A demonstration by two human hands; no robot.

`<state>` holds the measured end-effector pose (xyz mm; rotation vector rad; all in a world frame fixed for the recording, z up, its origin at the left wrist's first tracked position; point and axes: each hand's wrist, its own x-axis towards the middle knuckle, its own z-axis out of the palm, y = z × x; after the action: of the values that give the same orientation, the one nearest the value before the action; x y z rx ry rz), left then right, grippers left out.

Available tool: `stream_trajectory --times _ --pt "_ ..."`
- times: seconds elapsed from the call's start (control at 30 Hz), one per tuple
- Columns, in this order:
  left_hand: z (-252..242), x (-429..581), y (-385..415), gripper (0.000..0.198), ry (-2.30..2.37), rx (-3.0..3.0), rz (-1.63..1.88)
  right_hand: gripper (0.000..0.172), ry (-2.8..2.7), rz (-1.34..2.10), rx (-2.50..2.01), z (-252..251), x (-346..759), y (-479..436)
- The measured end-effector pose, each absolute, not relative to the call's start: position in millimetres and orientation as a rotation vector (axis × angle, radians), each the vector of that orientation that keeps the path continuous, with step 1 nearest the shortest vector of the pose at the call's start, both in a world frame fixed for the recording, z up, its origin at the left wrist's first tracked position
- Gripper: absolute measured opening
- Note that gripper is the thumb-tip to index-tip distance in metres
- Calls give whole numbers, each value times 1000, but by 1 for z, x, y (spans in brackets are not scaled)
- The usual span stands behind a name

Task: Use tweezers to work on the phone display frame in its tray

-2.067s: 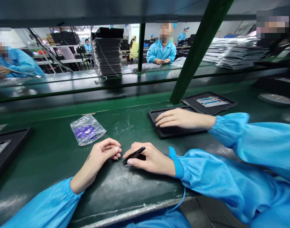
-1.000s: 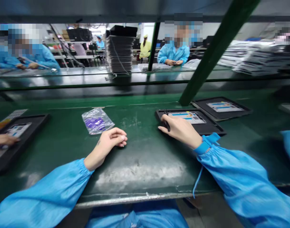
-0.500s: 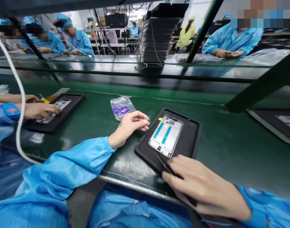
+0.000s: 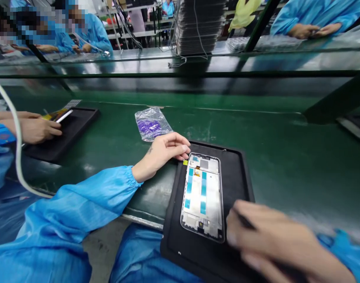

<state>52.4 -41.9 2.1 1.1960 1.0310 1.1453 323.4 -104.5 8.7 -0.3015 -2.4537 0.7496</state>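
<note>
A black tray [image 4: 241, 177] lies in front of me and overhangs the green bench's front edge. In it rests a phone frame [image 4: 203, 194], white inside with teal strips. My left hand [image 4: 165, 151] lies on the bench with its fingers curled together, the fingertips touching the tray's upper left corner; nothing shows in it. My right hand [image 4: 271, 239] is blurred over the tray's lower right part, closed round black tweezers [image 4: 245, 222] whose tip points towards the frame. A clear bag of purple parts [image 4: 152, 124] lies just beyond my left hand.
At the left, a co-worker's hands [image 4: 35, 129] work over another black tray [image 4: 62, 133], and a white cable [image 4: 15, 157] hangs there. A stack of trays [image 4: 197, 27] stands on the far shelf. A green post [image 4: 330, 106] slants at the right.
The tray with the phone frame has come from the far right to the bench's front edge, drawn by my right hand with the tweezers. My left hand stayed in place.
</note>
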Motion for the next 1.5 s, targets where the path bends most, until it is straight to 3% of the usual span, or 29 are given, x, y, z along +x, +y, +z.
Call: stream_trajectory --times 0.13,0.33,0.6,0.87,1.13,1.23,1.3,1.5 --pt "2 54 -43 17 1009 1172 1126 33 -1927 801 -1018 14 325 -70" --pt "-3 55 -40 17 942 1121 1142 53 -1508 895 -1075 19 308 -35" --pt "-1 53 -40 14 935 948 1115 29 -1488 1185 -933 34 259 -12" --pt "-1 48 -36 8 942 866 1098 27 -1467 1260 -1043 15 268 -10" --pt "-2 44 -31 6 945 952 1198 14 -2237 391 -862 32 280 -14" --pt "-1 43 -30 6 938 950 1216 9 -2702 405 -487 46 280 -49" --pt "0 42 -30 6 929 949 1218 18 -2889 412 -331 48 278 -74" --pt "2 45 -28 7 941 959 1217 27 -3085 214 -356 37 275 -106"
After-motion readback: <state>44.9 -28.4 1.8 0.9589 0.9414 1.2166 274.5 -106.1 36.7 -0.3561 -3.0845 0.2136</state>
